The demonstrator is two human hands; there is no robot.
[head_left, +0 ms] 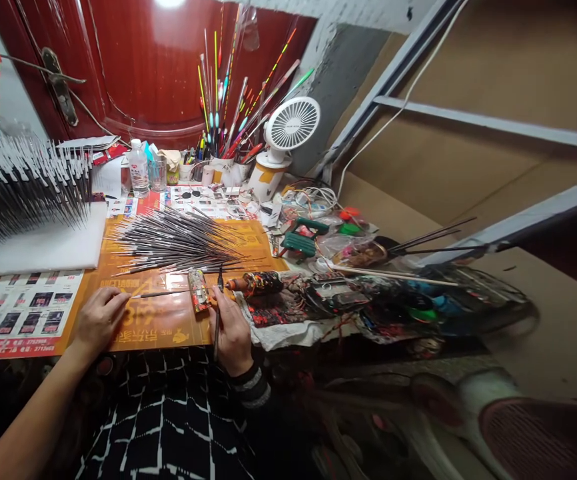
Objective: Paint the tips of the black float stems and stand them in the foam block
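1. Here on my feed, left of centre at the table's front edge, the left hand [101, 317] has thumb and forefinger pinched together on the pale end of a thin dark stick [161, 293].
2. That stick runs nearly level across the lower middle of the frame, over a paint-spotted block [199, 300], towards the other hand.
3. And the right hand [232, 333], just below the frame's centre, has its fingers curled round a brush [217, 333], dark tip up, handle down past the palm. I cannot tell whether those fingers also touch the stick's far end.
4. Beneath it all I've got an orange sheet [143, 337], and just above the working stick, a loose pile of sticks [178, 240], fanned out to both sides.
5. Over at the left edge, a dense crowd of white-tipped sticks [33, 180] stands above a white slab [53, 250].
6. Right beside the right hand, a paint-crusted bottle [261, 283] lies on its side, with messy clutter spreading rightward.
7. Up top, my view catches a white fan [293, 123], bright rods [216, 100] standing in a cup, and a red door [133, 67] behind.
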